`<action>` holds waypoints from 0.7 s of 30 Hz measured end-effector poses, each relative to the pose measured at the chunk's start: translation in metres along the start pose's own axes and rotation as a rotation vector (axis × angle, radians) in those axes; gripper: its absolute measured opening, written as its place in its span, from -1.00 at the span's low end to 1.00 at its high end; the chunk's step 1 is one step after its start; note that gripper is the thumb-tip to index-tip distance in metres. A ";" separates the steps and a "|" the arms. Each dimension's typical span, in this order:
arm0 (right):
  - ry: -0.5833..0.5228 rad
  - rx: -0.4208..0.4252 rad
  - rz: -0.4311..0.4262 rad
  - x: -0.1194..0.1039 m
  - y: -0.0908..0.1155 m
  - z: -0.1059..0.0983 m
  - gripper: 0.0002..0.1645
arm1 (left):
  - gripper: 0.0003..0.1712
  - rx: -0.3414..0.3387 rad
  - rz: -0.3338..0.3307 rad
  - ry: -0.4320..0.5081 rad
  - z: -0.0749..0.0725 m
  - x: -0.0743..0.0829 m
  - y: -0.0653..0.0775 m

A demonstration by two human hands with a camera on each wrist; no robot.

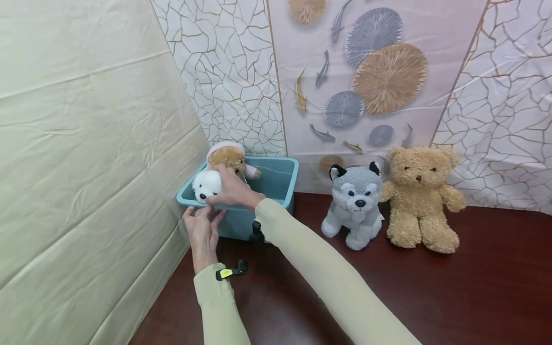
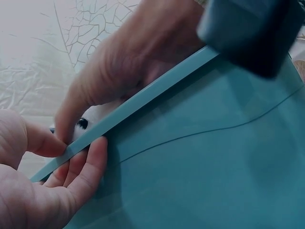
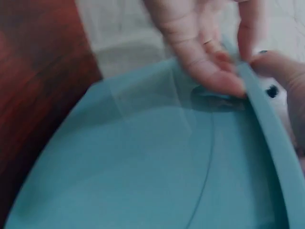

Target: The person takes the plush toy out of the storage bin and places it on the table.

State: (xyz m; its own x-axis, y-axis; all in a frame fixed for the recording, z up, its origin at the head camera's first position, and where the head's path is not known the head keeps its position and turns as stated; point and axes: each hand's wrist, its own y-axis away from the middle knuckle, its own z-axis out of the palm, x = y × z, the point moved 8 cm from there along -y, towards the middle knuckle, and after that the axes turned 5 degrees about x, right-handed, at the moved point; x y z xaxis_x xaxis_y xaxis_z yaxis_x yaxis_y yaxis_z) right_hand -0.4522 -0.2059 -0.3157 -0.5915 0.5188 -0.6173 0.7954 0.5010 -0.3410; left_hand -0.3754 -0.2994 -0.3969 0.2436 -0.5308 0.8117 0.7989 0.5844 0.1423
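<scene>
A blue plastic bin (image 1: 237, 223) stands in the left corner against the fabric walls. Inside its left end is a white plush toy (image 1: 200, 184) with black eyes and nose, its lower part hidden by the rim. My right hand (image 1: 235, 188) reaches over the front rim and holds this toy, the thumb beside its nose. With my left hand (image 1: 201, 230) I pinch the bin's front rim near the left corner, thumb above and fingers below, as the left wrist view shows. Behind the white toy sits a brown teddy bear (image 1: 225, 158) in a pink hood.
A grey-and-white husky plush (image 1: 355, 203) sits right of the bin on the dark red-brown table (image 1: 302, 306). Beside it is a tan teddy bear (image 1: 420, 201). A cream fabric wall (image 1: 108, 143) borders the left side, and a patterned cloth (image 1: 310, 143) hangs behind.
</scene>
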 end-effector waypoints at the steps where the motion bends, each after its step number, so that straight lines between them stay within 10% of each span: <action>1: -0.005 0.013 -0.011 0.000 0.000 -0.002 0.02 | -0.17 0.001 -0.002 0.001 0.000 0.000 0.000; 9: -0.074 0.128 -0.069 0.003 -0.002 -0.023 0.00 | -0.23 -0.008 -0.007 0.010 0.003 -0.002 0.001; 21: -0.104 0.072 -0.037 0.008 0.006 -0.049 0.10 | -0.23 0.006 -0.005 -0.011 0.003 -0.001 0.002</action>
State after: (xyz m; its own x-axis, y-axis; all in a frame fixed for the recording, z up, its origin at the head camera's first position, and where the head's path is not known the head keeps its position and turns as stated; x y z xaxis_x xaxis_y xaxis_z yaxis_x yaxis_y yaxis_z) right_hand -0.4585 -0.1649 -0.2874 -0.6070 0.4238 -0.6723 0.7827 0.4654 -0.4132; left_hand -0.3761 -0.2958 -0.3958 0.2333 -0.5270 0.8172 0.7966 0.5855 0.1502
